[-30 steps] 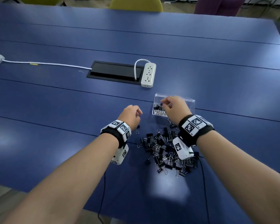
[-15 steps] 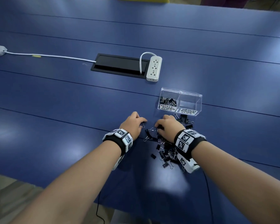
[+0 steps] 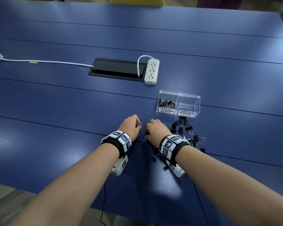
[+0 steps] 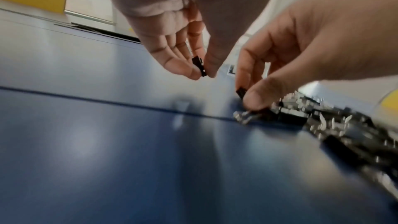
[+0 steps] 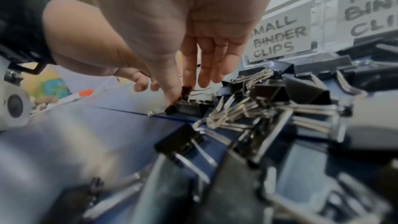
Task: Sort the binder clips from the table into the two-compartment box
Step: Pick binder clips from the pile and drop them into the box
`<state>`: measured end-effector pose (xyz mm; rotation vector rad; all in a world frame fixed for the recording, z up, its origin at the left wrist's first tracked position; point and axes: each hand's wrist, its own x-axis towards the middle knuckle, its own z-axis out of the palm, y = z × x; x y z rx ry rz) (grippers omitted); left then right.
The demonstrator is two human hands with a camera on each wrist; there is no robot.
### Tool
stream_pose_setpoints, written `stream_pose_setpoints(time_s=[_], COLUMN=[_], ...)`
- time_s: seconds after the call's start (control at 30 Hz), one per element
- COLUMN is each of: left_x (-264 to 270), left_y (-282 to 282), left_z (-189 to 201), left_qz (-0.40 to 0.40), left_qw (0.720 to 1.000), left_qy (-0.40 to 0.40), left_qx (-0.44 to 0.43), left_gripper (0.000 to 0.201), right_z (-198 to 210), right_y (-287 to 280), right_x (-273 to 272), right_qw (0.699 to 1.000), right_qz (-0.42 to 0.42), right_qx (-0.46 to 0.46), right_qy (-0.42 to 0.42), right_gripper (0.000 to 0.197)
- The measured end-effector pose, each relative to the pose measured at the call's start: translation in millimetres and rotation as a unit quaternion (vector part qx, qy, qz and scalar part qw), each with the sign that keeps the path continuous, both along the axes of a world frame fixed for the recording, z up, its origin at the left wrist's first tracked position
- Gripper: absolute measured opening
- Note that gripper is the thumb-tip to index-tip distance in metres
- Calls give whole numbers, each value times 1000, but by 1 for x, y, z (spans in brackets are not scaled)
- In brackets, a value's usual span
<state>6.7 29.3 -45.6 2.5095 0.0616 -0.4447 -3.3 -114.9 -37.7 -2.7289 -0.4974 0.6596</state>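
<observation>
A clear two-compartment box (image 3: 196, 104) stands on the blue table (image 3: 55, 111). Its left bay, labelled small binder clips (image 3: 166, 103), holds several black clips; the medium bay looks bare. A heap of black binder clips (image 3: 185, 129) lies in front of the box and under my right wrist. My left hand (image 3: 131, 125) pinches a small black clip (image 4: 199, 65) between thumb and fingertips, just above the table. My right hand (image 3: 155, 130) pinches another small clip (image 5: 185, 91) at the heap's left edge, close beside the left hand.
A white power strip (image 3: 152, 70) lies beside a black cable hatch (image 3: 117, 69) behind the box, with a white cord (image 3: 47, 61) running left. Thin black cables hang over the near table edge. Chairs stand beyond the far edge.
My right hand came back from the box to the heap's left edge and took hold of a clip. My left hand stayed near the heap and now pinches a clip.
</observation>
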Motion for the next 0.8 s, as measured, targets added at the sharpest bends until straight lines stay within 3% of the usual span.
stream_pose_setpoints(time_s=[0.23, 0.43, 0.67, 0.8], left_x=[34, 66, 48, 20], left_y=[-45, -81, -76, -54], left_z=[34, 50, 48, 38], left_qz=[13, -14, -37, -80], left_qw=[994, 993, 993, 995], left_qy=[-46, -71, -67, 9], left_qx=[-97, -92, -90, -51], left_gripper=[5, 12, 21, 22], right_z=[11, 39, 47, 50], right_y=[-27, -72, -84, -79], right_x=[-2, 25, 67, 59], right_qw=[982, 945, 945, 954], right_qz=[-136, -259, -268, -240], right_qx=[121, 197, 181, 173], right_qy=[49, -23, -57, -53], right_gripper=[21, 7, 17, 21])
